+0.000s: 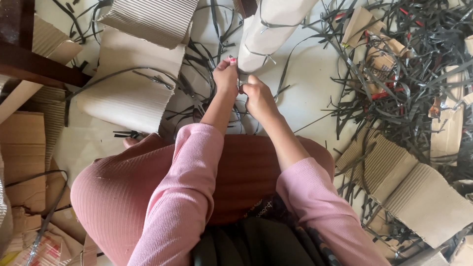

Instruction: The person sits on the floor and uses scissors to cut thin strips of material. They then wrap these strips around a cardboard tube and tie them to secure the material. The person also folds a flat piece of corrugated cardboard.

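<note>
Working close to the floor, both hands meet at the lower end of a tall pale cardboard roll bound with thin dark plastic straps (pixel 268 29), which stands or leans just beyond the person's knees at the top middle of the view. The left hand (pixel 225 76) is curled narrow, its fingertips (pixel 231 61) pressed against the bottom edge of the roll where one strap crosses it; the right hand (pixel 256 96) is bunched just beside it, thumb and fingers pinched together, seemingly on a strap end, though what exactly sits between the fingers is too small to tell. Doing this well looks to be a matter of keeping the pinch right at the strap and close to the roll's surface, so the thin band does not slip or cut across the skin, while the left hand steadies the roll against tipping. Pulling along the line of the strap rather than across it would likely keep the cardboard edge from tearing. Loose ends are a hazard here: a dense tangle of cut black plastic strapping (pixel 394 74) spreads over the pale floor (pixel 305 93) to the right, and more strips lie under the wrists, so a wrong strand could easily be caught up. A curled sheet of brown corrugated cardboard (pixel 133 93) lies to the left, and another ribbed cardboard sheet (pixel 414 192) lies at lower right, both well apart from the hands.
</note>
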